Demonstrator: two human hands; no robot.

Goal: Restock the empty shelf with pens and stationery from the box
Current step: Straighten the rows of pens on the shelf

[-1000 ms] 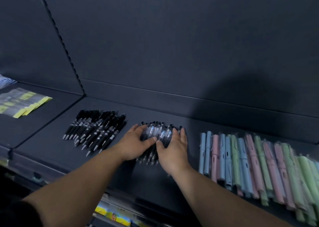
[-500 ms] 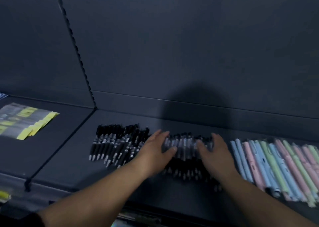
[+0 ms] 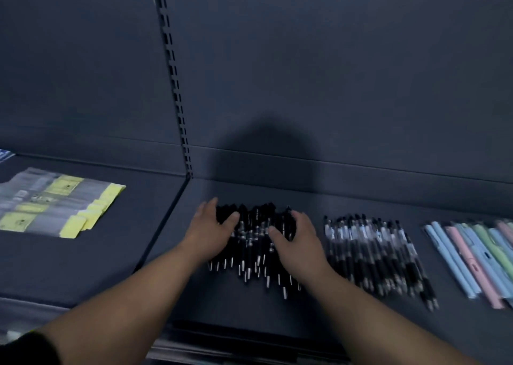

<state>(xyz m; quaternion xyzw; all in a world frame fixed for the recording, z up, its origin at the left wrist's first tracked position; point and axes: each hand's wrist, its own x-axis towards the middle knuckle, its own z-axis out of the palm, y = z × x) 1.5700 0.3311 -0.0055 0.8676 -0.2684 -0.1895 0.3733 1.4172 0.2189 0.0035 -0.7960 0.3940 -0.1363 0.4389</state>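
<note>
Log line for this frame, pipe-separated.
step: tidying pile | left hand: rests on black pens, left edge | right hand: rests on right edge | beside, right: clear-barrel pens, then pastel pens

Shelf deck (image 3: 361,198) is taken up across the middle by three groups: black pens (image 3: 255,242), clear-barrelled pens (image 3: 372,256) and pastel pens (image 3: 472,256). The black group is hemmed at both sides by the left hand (image 3: 211,231) and right hand (image 3: 299,239). Bare lanes are noted between the clear and pastel groups, along the back panel (image 3: 333,73) and at the front edge. The left bay is partly covered by yellow packets (image 3: 55,201).
</note>
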